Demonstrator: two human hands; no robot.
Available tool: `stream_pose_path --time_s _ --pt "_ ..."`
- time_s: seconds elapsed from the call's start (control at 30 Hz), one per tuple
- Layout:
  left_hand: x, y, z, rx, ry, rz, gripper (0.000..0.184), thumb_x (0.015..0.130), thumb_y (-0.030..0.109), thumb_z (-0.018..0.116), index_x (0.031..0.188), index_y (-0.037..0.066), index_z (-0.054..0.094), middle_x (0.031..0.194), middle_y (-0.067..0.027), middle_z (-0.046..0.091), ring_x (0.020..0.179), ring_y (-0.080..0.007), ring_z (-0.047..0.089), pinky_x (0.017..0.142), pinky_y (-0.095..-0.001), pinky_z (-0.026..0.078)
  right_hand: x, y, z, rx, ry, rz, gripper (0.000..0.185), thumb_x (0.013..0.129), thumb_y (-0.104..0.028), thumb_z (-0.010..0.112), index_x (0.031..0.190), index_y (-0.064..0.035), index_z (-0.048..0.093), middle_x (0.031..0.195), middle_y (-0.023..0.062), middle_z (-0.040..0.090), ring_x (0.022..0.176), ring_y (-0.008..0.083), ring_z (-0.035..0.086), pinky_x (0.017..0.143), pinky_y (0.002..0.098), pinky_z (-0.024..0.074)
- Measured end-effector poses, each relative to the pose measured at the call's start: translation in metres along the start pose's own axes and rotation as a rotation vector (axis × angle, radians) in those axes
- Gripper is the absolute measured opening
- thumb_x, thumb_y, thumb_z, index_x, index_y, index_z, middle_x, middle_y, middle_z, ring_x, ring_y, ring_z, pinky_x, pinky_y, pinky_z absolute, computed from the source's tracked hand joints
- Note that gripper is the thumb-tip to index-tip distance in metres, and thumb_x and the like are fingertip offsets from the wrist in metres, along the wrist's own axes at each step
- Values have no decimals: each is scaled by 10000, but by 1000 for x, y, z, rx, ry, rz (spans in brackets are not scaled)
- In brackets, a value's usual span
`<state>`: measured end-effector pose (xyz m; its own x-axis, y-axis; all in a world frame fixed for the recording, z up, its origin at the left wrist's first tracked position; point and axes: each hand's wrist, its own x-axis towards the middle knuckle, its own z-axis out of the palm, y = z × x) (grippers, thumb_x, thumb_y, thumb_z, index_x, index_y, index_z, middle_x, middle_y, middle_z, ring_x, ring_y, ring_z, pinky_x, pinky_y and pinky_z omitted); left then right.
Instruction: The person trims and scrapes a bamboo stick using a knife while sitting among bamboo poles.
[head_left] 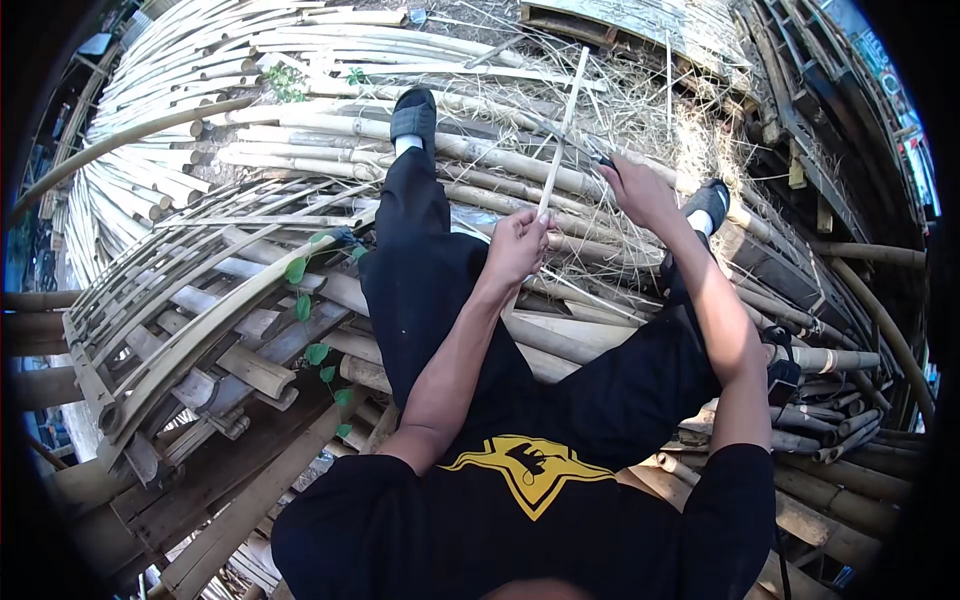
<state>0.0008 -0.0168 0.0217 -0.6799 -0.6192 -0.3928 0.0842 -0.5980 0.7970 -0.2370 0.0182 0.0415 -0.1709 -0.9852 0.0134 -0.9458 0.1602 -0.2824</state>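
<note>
My left hand (517,246) is closed around a long, thin bamboo strip (565,130), which points up and slightly right between my knees. The strip's lower end shows below the fist, near my thigh. To the right, my right hand (638,190) is wrapped round the dark handle of a knife (578,143), whose thin blade reaches left toward the strip. Whether blade and strip touch, I cannot tell. Pale shavings (610,240) lie beneath both hands.
Bamboo poles (560,180) lie under my legs, with more poles stacked at the upper left. A slatted bamboo frame (190,300) and a green vine (317,353) are at the left. Wooden boards (800,130) stand at the upper right.
</note>
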Motion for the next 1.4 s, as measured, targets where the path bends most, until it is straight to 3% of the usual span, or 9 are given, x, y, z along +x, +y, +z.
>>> stream_pose_path --time_s 0.07,0.33,0.5,0.57,0.73,0.93,1.03,1.17,1.4 --pt "-3 -1 -1 -19 -3 27 183 975 182 473 934 16 538 560 66 359 413 -6 261 354 -188 174 -4 -19 -2 236 -79 6 394 982 -378 345 962 -1 459 696 264 570 715 458 561 645 523 429" --pt "0 3 -5 24 75 36 189 967 168 482 909 0 546 569 55 392 407 -8 262 357 -189 192 -38 -50 -1 -26 -164 -299 250 939 -287 468 923 -38 455 705 178 587 664 379 587 566 472 446" --pt "-3 -2 1 103 -43 -7 189 963 173 493 935 -5 551 563 62 373 404 -7 262 356 -187 179 1 35 -9 -316 262 -251 280 939 -321 477 919 -42 455 685 176 591 631 359 608 537 445 469" --pt "4 7 4 38 -45 -13 195 969 178 482 949 -3 552 560 66 369 407 -4 256 356 -185 172 0 17 -3 -147 74 24 338 954 -369 440 936 -33 471 712 190 601 659 386 596 575 483 455" --pt "12 1 -2 13 -46 44 212 972 205 485 959 3 550 554 76 351 414 -2 248 359 -185 172 -8 -16 0 359 -143 -14 395 985 -352 337 948 9 494 775 273 567 808 447 552 711 506 419" --pt "2 1 -5 36 40 28 178 970 180 481 928 22 551 557 69 369 407 -3 259 353 -191 175 -42 -49 5 4 -174 -249 255 949 -293 445 931 -39 451 704 186 590 609 415 572 553 489 453" --pt "-5 -2 -2 87 -21 -6 173 969 168 482 928 15 552 555 69 367 402 -4 262 350 -193 175 -19 2 6 -289 146 -420 275 935 -345 475 903 -73 446 607 133 573 563 303 617 457 407 468" --pt "-10 -2 -7 91 -28 -12 183 968 183 489 937 14 553 544 77 353 394 -4 245 348 -187 172 9 117 -55 -261 457 613 363 971 -303 334 997 10 517 755 259 635 714 446 620 634 545 465" --pt "-1 1 -6 -38 19 51 208 975 186 477 993 -9 546 590 46 405 402 -7 268 353 -177 206 -49 111 -46 81 397 380 374 962 -332 390 958 12 539 805 273 613 820 453 582 707 501 425"
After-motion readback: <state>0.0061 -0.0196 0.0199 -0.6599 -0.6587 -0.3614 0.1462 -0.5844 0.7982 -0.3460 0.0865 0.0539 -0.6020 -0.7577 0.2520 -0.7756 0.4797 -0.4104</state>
